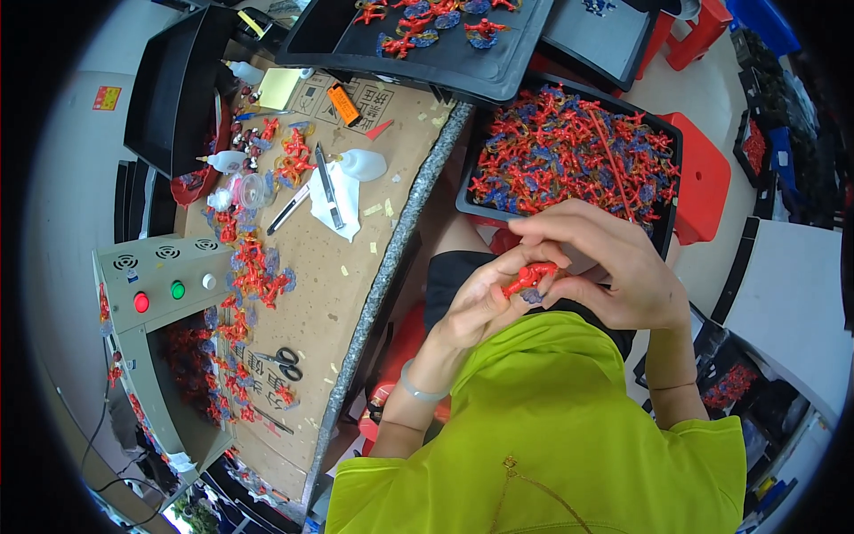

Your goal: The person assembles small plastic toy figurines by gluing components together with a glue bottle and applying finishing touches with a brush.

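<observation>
In front of my chest both hands hold a small red plastic figure [530, 279] with a translucent blue piece at its lower end. My left hand [480, 298], with a pale bangle on the wrist, closes its fingers and thumb around the figure from the left. From the other side my right hand [623, 271] arches over it, and its thumb presses near the blue piece. The fingers partly cover the figure. Just beyond my hands a black tray [463, 198] is heaped with similar red, blue and amber figures [560, 151].
Left of me, a cardboard-covered table [356, 294] carries scissors [283, 363], a cutter knife [289, 210], tweezers [327, 185], a white bottle [363, 164] and several figures. A grey machine [160, 276] with colored buttons stands beyond. Red stools [707, 182] support the tray; another black tray [418, 76] overhangs the table.
</observation>
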{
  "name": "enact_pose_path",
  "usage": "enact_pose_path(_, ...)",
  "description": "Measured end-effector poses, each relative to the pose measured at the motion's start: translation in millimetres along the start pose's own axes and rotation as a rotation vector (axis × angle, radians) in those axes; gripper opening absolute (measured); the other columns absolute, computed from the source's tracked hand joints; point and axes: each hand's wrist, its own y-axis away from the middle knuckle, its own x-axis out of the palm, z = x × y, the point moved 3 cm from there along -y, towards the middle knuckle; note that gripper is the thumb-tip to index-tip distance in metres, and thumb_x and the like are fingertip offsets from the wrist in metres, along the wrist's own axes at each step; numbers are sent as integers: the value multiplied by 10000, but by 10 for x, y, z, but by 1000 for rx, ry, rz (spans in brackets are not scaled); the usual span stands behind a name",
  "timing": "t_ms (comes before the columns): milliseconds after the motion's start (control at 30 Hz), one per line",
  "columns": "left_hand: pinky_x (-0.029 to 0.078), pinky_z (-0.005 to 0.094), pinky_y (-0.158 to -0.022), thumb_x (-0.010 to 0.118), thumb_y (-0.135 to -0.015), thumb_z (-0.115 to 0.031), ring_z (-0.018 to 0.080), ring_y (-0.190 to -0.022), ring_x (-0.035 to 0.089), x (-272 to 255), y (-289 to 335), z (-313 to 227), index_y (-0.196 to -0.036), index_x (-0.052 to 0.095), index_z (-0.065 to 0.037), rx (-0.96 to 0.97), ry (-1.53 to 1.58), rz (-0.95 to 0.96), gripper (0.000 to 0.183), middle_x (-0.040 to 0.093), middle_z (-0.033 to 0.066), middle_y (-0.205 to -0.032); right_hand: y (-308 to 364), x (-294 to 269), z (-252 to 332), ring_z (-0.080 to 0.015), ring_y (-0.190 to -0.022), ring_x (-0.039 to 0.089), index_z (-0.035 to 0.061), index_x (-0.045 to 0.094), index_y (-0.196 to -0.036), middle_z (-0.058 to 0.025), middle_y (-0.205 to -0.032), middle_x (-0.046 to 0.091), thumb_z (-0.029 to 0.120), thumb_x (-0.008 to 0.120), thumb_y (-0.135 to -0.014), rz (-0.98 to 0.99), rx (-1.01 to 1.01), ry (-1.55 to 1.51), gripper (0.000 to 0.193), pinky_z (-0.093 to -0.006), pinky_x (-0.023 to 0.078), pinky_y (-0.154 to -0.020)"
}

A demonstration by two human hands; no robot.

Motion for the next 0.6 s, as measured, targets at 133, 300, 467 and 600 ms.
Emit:
enact_pose_path(133, 329, 292, -744, 625, -863, -451, 178, -843, 382, 85, -80, -53, -1299, 395, 69, 68, 270, -11, 717, 431, 80, -948, -9, -53, -133, -221, -902, 624, -12, 576, -1210, -116, -1009, 627, 169, 770, -699, -66, -30, 20, 576, -331, 494, -824)
enact_pose_path(300, 332, 295, -756, 617, -884, -421, 197, -848, 382, 45, -66, -33, -1323, 384, 49, 130, 473, 35, 684, 433, 81, -940, -33, -60, -156, -190, -849, 602, 10, 574, -1221, -103, -1006, 604, -23, 694, -719, -73, -29, -8, 516, -295, 496, -780)
enact_pose_path(467, 333, 294, -761, 620, -887, -410, 211, -854, 386, 33, -92, -54, -1340, 381, 27, 130, 610, 47, 673, 434, 81, -936, -24, -88, -273, -183, -835, 596, 2, 574, -1219, -100, -990, 607, 17, 692, -749, -110, 4, -58, 485, -292, 481, -771)
enact_pose_path(600, 336, 295, -764, 622, -885, -411, 214, -857, 389, 35, -78, -84, -1337, 382, 31, 144, 617, 47, 677, 434, 80, -935, -29, -78, -305, -174, -835, 593, -11, 574, -1214, -97, -976, 607, 60, 697, -777, -134, 6, -93, 460, -289, 475, -759)
